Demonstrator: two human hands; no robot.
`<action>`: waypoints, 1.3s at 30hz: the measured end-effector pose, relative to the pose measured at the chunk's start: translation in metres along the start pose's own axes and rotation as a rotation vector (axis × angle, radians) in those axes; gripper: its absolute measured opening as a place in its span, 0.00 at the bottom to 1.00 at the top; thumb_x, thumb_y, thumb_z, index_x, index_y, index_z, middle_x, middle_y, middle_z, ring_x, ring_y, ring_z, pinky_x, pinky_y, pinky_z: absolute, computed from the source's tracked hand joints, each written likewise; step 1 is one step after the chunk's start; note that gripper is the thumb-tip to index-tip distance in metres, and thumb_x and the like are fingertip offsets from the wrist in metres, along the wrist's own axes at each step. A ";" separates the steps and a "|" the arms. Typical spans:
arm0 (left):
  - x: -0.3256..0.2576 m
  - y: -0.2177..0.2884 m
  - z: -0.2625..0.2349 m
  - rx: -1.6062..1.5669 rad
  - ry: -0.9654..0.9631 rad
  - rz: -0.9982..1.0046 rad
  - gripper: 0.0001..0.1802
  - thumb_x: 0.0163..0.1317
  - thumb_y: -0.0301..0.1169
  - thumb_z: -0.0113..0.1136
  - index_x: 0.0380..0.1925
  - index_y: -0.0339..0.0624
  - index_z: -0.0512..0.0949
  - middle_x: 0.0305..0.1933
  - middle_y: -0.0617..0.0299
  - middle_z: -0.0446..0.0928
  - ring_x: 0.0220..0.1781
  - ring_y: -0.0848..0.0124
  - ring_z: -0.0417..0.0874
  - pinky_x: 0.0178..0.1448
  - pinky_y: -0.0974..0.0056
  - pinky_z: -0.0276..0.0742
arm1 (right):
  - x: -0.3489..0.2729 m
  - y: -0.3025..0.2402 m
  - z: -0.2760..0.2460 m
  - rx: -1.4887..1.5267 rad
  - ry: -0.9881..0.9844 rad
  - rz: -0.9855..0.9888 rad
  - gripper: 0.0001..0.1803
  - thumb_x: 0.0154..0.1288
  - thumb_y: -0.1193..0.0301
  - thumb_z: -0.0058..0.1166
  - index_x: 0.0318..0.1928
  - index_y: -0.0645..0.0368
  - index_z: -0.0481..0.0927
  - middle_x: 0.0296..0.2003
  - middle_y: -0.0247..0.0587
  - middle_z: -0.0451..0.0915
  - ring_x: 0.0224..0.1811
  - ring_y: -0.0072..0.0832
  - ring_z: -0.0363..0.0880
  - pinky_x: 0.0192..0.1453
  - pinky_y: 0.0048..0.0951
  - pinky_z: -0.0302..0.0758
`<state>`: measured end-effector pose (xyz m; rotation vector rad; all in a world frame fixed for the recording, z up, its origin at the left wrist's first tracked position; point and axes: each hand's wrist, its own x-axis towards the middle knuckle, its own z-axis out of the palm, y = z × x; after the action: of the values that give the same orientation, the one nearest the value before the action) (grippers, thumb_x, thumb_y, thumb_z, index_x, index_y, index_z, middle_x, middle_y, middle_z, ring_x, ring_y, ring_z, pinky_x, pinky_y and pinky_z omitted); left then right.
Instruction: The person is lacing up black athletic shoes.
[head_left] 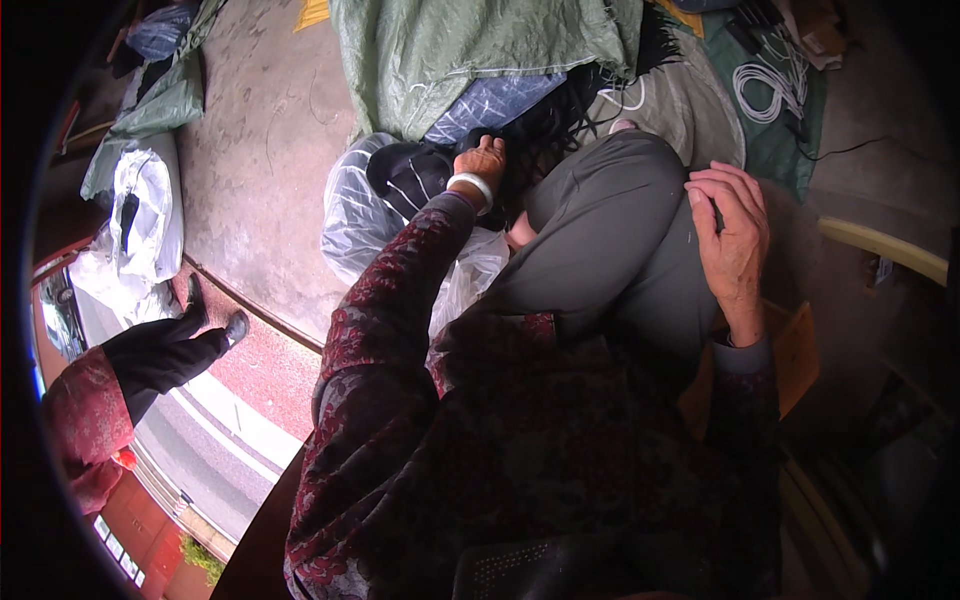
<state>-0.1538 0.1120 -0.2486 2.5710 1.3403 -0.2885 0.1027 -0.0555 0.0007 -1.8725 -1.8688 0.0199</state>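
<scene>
My left hand (482, 163), with a pale bangle (472, 190) at the wrist, reaches forward over a heap of black things. Its fingers are curled down at the far edge of a black item with white cords (413, 178); what they grip is hidden. That item lies in a clear plastic bag (352, 205). Dark strap-like strips (545, 135) spread to the right of the hand. My right hand (733, 225) rests beside my bent knee, fingers loosely stretched, holding nothing.
A green woven sheet (480, 40) covers a blue bundle (500, 103) ahead. Coiled white cord (765, 90) lies at the far right. A yellow bar (885, 248) stands right of me. Another person (150, 370) stands at left near white plastic bags (150, 215).
</scene>
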 end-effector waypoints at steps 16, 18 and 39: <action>-0.016 -0.020 -0.083 -0.527 -0.099 0.095 0.27 0.45 0.28 0.75 0.49 0.45 0.78 0.33 0.61 0.81 0.39 0.63 0.83 0.45 0.60 0.78 | -0.004 0.003 0.000 0.037 0.047 0.001 0.05 0.63 0.74 0.58 0.38 0.59 0.84 0.41 0.37 0.84 0.53 0.38 0.79 0.60 0.37 0.73; -0.016 -0.031 -0.113 -0.668 -0.085 0.107 0.25 0.46 0.27 0.75 0.47 0.45 0.80 0.33 0.63 0.81 0.37 0.67 0.82 0.45 0.63 0.78 | -0.005 0.004 0.001 0.044 0.055 0.003 0.05 0.63 0.74 0.58 0.38 0.59 0.84 0.41 0.37 0.84 0.53 0.38 0.79 0.60 0.37 0.73; -0.052 0.027 -0.278 -1.122 -0.128 0.842 0.11 0.64 0.30 0.66 0.43 0.36 0.79 0.48 0.65 0.72 0.50 0.76 0.73 0.57 0.69 0.70 | -0.022 0.021 -0.025 1.329 0.134 0.580 0.33 0.78 0.48 0.41 0.59 0.69 0.73 0.55 0.45 0.78 0.58 0.29 0.74 0.66 0.30 0.67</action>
<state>-0.1412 0.1369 0.0343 1.8067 0.1231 0.3550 0.1299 -0.0829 0.0083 -1.2433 -0.7073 1.0134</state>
